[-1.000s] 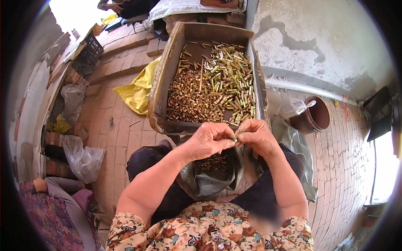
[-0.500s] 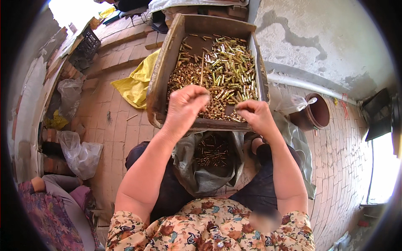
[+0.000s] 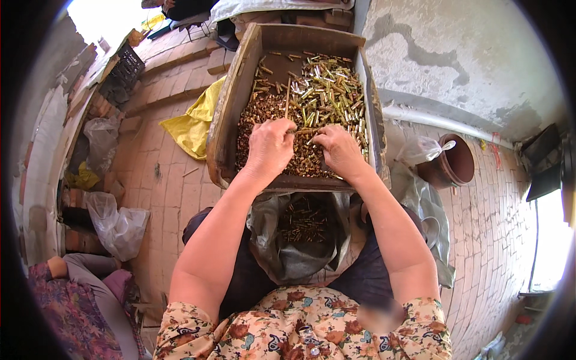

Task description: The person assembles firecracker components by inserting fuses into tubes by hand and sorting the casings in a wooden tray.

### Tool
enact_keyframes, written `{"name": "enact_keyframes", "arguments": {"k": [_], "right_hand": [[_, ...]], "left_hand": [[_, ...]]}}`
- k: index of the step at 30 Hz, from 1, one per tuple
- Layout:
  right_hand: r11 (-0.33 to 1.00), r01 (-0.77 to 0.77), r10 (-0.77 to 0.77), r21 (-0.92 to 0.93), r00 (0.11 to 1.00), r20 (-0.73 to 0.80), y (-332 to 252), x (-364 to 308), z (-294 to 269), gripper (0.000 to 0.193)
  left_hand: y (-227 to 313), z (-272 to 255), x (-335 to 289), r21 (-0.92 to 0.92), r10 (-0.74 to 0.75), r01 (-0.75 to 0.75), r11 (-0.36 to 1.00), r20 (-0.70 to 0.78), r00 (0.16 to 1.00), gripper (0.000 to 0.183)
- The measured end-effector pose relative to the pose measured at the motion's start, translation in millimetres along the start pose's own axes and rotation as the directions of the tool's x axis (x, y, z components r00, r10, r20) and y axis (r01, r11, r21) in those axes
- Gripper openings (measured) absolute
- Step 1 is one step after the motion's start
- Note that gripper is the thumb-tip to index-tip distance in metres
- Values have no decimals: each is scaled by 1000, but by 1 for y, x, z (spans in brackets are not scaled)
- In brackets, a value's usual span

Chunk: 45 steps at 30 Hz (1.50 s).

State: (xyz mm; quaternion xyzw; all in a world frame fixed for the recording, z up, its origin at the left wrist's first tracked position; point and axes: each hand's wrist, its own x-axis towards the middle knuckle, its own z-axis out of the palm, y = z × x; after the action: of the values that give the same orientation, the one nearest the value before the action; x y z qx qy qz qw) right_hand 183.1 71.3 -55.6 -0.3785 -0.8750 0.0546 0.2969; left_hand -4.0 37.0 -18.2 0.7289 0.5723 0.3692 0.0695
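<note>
Both hands are over a worn, box-like tray [image 3: 225,102] of small metal parts. My left hand [image 3: 270,149] is closed, thumb and fingers pinched together. Opposite it, my right hand [image 3: 341,151] pinches too, its fingertips pointing left. A short brownish-gold piece [image 3: 308,130] shows between the two sets of fingertips; which hand grips it I cannot tell. Shiny gold tubes [image 3: 330,84] fill the tray's right side, and smaller coppery pieces [image 3: 255,114] cover its left. A thin stick [image 3: 287,99] stands between the heaps. Below the tray, a grey-green bag [image 3: 262,231] gapes between my knees, holding slender metal parts [image 3: 303,223].
On the brick floor, a yellow sack [image 3: 191,129] lies left of the tray. To the right stands a brown bucket [image 3: 459,162] with a clear plastic bag [image 3: 417,150] beside it. Another person's legs [image 3: 99,282] show at lower left, near a clear bag [image 3: 120,225].
My right hand has moved left and slightly up, close to my left hand. My left hand has shifted only a little. A piece now shows between their fingertips.
</note>
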Motion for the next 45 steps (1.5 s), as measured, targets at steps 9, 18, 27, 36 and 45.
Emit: {"name": "enact_keyframes", "arguments": {"k": [9,18,27,36,45], "right_hand": [[998,-14,21,-68,994,106,-6,-2,-6,20],[998,-69,67,12,989,134,-9,-11,-13,22],[938,-219,189,271,973,132,-5,-20,-15,24],[344,-514,481,786,815,323,-19,-27,-29,21],[217,-471,436,855,830,347,-41,-32,-35,26]], "left_hand": [[4,14,4,352,65,-192,916,343,937,17],[3,22,5,303,110,-248,920,408,907,20],[9,17,3,200,145,-219,955,332,932,18],[23,15,-7,-548,-100,290,784,351,931,7],[33,-8,-16,-625,-136,450,638,484,865,13]]}}
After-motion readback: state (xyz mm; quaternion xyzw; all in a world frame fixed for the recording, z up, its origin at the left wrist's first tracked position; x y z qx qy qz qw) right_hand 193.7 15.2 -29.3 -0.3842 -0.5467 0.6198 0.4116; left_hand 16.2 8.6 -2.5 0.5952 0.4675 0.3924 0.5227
